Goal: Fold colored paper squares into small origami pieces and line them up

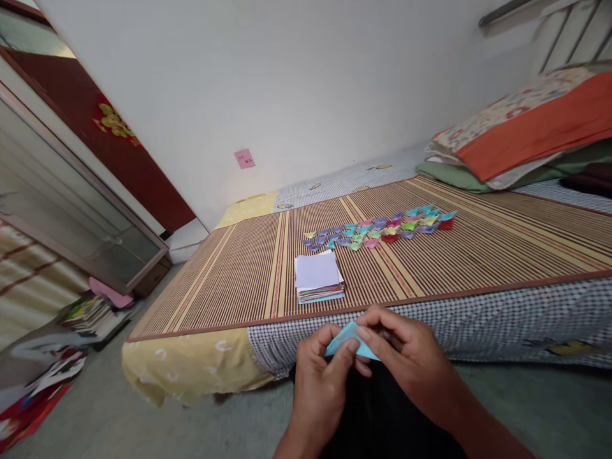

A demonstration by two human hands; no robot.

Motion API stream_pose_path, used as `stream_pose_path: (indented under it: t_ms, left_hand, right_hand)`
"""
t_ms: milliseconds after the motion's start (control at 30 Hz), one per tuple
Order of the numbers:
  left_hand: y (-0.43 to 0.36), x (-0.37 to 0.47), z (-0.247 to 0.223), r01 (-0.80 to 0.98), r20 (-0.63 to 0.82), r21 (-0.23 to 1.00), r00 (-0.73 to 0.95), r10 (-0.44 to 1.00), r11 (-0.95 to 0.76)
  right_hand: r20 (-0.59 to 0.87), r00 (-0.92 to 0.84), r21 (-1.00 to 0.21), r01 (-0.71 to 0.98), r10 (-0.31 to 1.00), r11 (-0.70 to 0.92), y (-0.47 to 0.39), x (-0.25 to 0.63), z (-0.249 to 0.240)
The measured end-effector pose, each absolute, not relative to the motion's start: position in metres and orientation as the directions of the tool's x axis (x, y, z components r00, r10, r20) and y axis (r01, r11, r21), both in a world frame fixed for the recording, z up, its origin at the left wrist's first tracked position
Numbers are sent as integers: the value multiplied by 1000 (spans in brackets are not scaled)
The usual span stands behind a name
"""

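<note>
Grips a small folded piece of light-blue paper (348,333) with both hands, above the dark-clothed lap (382,411) and just in front of the near side of the bed (468,331). Pinches the left part of it between thumb and fingers of the left hand (320,376), with the thumb laid over the top face. Clamps the upper right part with the right hand (411,347), with thumb and index finger close to the raised corner. Holds both hands close together around the paper, partly hiding the folds; cannot tell the full shape.

Just beyond, near the front edge of the striped mat (229,274), shows a stack of square paper sheets (317,271), lavender on top and slightly uneven at the edges. Farther back on the mat, displays rows of small folded paper pieces (375,234) in purple, blue, green, yellow, pink and red. At the far right, piles up orange, floral and green bedding (530,137). Behind, includes a pink note (244,158) on the white wall (296,95).
</note>
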State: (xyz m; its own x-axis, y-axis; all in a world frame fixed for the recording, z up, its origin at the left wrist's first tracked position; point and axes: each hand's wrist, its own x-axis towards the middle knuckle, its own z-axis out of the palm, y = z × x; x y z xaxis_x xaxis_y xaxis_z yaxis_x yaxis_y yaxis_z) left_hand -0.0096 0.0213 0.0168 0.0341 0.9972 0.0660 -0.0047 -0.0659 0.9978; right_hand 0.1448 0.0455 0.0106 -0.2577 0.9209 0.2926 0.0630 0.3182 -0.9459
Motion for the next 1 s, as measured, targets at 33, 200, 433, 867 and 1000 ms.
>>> stream_pose_path:
  t_ms: [33,200,433,867,1000]
  left_hand:
    - [23,-10,17,-31,59,998,9,998,-58]
    - [27,-14,16,-96,50,994,-60,997,-55]
    - [28,-13,11,-243,28,969,-17,999,-31]
    - [33,-9,12,-343,-12,939,54,998,30]
    - [34,-10,12,-317,-14,948,25,1000,22]
  right_hand:
    - [267,-280,-953,66,922,296,46,145,11]
    - [228,-291,-938,191,929,290,47,144,13]
    - [208,-316,-973,30,926,229,47,139,7]
    - [221,-310,-971,13,925,237,46,146,0]
    - [197,-299,-975,44,934,220,45,150,-3]
